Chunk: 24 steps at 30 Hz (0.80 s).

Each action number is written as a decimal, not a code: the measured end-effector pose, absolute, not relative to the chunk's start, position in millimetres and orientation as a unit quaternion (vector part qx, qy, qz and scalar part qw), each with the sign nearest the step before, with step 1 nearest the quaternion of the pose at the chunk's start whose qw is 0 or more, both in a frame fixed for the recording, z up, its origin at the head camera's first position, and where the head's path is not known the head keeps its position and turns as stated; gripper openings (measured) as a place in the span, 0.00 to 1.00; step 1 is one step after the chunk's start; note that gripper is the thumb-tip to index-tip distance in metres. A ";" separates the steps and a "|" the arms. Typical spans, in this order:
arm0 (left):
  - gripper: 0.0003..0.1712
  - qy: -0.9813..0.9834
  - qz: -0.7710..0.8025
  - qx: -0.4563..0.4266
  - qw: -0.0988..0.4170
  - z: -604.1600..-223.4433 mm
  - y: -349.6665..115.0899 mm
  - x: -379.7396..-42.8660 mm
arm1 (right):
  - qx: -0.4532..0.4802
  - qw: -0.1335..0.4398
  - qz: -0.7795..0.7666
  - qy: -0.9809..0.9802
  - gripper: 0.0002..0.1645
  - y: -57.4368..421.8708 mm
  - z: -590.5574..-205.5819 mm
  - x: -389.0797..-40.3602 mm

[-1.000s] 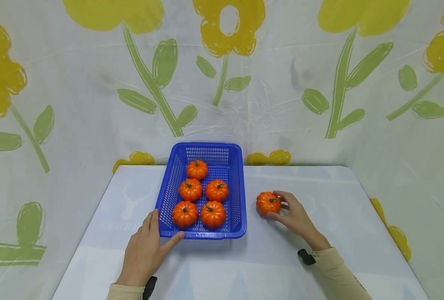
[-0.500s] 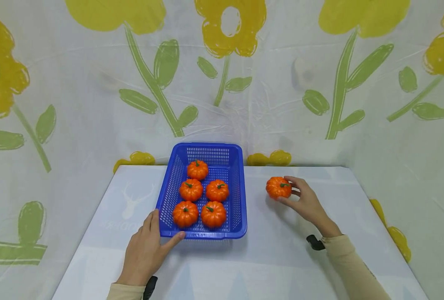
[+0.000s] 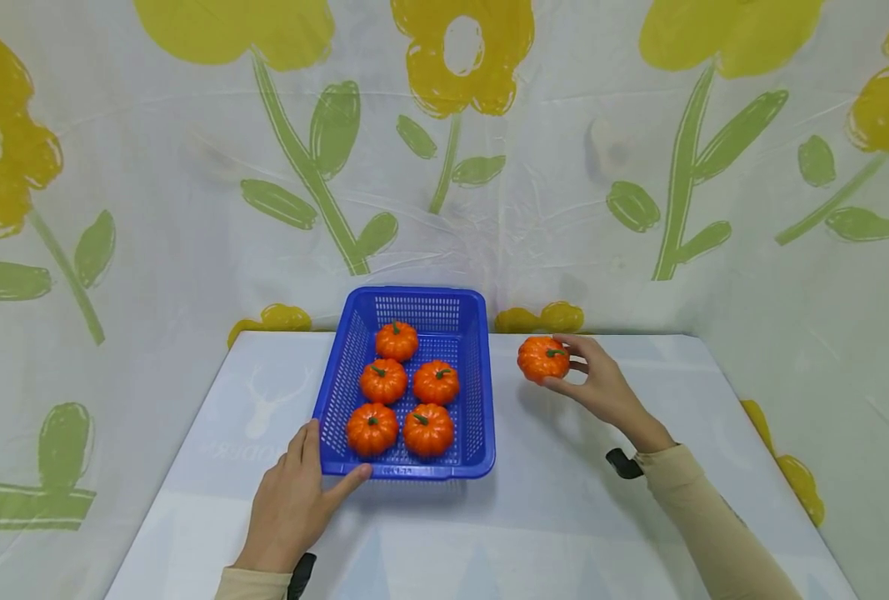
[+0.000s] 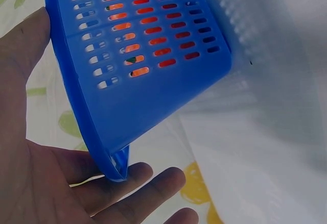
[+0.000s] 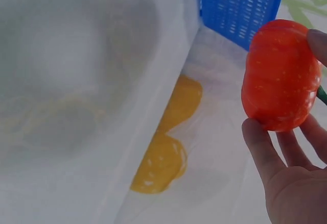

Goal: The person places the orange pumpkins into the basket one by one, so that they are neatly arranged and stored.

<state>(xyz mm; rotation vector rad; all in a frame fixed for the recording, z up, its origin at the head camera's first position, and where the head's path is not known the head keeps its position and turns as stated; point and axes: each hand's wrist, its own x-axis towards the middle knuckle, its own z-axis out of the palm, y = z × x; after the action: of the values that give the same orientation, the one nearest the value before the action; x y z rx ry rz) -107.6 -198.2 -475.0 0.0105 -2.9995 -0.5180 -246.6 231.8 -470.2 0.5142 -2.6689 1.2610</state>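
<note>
My right hand (image 3: 606, 393) holds a small orange toy pumpkin (image 3: 538, 360) with a green stem, thumb and fingertips on its sides. The pumpkin is raised above the table, right of the blue plastic basket (image 3: 488, 400). From the right wrist view, fingertips press the red-orange pumpkin (image 5: 281, 78) from both ends. My left hand (image 3: 287, 500) rests at the basket's near left corner, thumb on the front rim and fingers along the left side. In the left wrist view the fingers of that hand (image 4: 46, 183) extend past the basket rim, fairly straight.
Several more orange pumpkins (image 3: 382, 381) sit inside the basket, mostly toward its left and near end. The basket stands on a white table (image 3: 564, 517) with faint printed patterns. Behind and beside the table hangs a white cloth (image 3: 549, 208) with yellow flowers.
My right hand has lifted the pumpkin off the table, carrying it farther back, first rightward and then a little left toward the basket. The left hand and basket stay put.
</note>
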 end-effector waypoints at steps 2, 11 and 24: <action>0.63 -0.984 -0.170 0.003 0.050 -474.8 -198.3 -107.3 | 0.179 0.071 0.420 -0.887 0.44 226.0 -465.6 -249.4; 0.63 -0.984 -0.170 0.004 0.046 -475.2 -198.3 -107.0 | 0.214 0.059 0.398 -0.890 0.43 201.7 -444.4 -270.1; 0.64 -0.984 -0.169 0.003 0.051 -474.2 -197.8 -107.3 | 0.239 0.040 0.425 -0.872 0.42 159.1 -438.7 -303.4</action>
<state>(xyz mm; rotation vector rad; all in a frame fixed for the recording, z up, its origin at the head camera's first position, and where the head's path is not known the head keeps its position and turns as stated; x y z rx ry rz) -107.3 -197.8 -474.2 0.0087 -2.9956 -0.5154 -303.4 159.1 -438.7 0.7335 -2.6725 1.3031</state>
